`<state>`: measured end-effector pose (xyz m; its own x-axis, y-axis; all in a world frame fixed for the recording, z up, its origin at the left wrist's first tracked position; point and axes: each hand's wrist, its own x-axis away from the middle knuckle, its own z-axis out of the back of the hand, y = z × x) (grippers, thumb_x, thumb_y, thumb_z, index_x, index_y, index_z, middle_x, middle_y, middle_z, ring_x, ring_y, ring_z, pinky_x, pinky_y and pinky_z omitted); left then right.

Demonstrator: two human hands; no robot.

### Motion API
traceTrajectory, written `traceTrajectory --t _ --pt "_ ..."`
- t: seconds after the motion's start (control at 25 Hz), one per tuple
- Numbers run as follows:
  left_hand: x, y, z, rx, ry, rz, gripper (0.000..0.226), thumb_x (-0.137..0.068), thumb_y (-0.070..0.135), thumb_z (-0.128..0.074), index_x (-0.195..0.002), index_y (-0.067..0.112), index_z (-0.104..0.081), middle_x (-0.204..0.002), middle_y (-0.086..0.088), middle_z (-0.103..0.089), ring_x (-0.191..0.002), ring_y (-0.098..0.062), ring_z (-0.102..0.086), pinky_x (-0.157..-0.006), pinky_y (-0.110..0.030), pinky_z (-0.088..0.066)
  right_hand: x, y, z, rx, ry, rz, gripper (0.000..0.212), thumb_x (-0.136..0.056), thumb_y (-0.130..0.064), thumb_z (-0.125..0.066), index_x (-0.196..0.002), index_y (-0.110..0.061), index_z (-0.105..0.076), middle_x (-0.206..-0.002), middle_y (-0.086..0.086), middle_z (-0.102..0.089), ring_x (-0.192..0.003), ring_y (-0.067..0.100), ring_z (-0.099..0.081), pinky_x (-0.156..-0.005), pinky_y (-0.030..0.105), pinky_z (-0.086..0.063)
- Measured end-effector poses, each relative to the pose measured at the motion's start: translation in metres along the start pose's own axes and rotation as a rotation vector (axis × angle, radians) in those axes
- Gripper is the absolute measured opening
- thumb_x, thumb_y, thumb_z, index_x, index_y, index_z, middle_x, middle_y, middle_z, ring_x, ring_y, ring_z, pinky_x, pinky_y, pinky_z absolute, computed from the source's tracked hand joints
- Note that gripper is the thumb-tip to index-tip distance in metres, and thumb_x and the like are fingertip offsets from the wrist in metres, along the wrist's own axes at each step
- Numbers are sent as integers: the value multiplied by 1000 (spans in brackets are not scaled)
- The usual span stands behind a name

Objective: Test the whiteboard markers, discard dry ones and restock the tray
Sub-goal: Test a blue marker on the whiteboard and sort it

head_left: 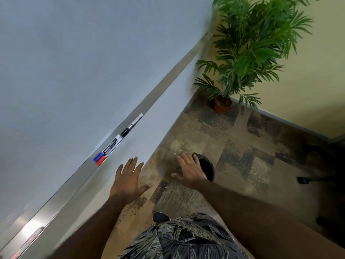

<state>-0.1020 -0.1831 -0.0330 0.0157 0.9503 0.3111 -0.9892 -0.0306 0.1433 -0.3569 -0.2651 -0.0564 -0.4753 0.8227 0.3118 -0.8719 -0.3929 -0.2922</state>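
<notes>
**At the whiteboard tray, both hands were empty**

Along the metal tray (169,79) under the whiteboard (65,62), three markers lay end to end and side by side. A blue-capped marker (97,157) and a red-capped marker (101,161) were pressed together, caps towards the person. Just past their far ends lay a black-capped marker (133,124).

The left hand (128,177) hovered below the tray, near the coloured caps but apart from them, with its fingers straight and spread and nothing in it. The right hand (188,170) was likewise splayed and empty. It was held well apart from the left, over the near rim of a dark round bin (208,168) on the patterned carpet (242,146); whether it touched the rim could not be told.

A potted plant (223,104) stood in the corner beyond.
</notes>
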Motion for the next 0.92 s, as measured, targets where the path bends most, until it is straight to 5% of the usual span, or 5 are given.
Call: traceTrajectory --t 0.2,0.4,0.56,0.92 --pt "47 -25 -5 5 19 94 125 -53 94 16 -156 31 -13 -165 -2 3 -152 -23 3 -121 -49 4 -9 -72 -3 47 -48 191 84 -94 -59 -45 -157 -23 -3 -166 7 -2 -152 25 0 -122 54 1" --pt "101 -54 -13 69 68 268 117 -59 93 7 -156 31 -12 -165 -2 4 -152 -24 4 -118 -47 10 -17 -142 -18 123 -64 370 82 -93 -64 -44 -156 -31 -3 -166 0 1 -153 25 -3 -121 51 1" --pt "154 -74 -25 122 129 448 100 -74 90 -5 -155 32 -16 -165 -1 0 -152 -22 2 -117 -45 12 -20 -194 -29 181 -109 510 84 -86 -77 -19 -156 -34 -2 -166 -3 4 -153 22 -2 -123 51 -2" --pt "256 -104 -53 240 238 780 110 -69 91 12 -153 32 -26 -164 0 -10 -152 -20 -5 -121 -48 1 -9 -303 -66 201 -185 797 75 -95 -61 -44 -156 -31 -13 -166 -2 -8 -152 20 -10 -122 44 -6"
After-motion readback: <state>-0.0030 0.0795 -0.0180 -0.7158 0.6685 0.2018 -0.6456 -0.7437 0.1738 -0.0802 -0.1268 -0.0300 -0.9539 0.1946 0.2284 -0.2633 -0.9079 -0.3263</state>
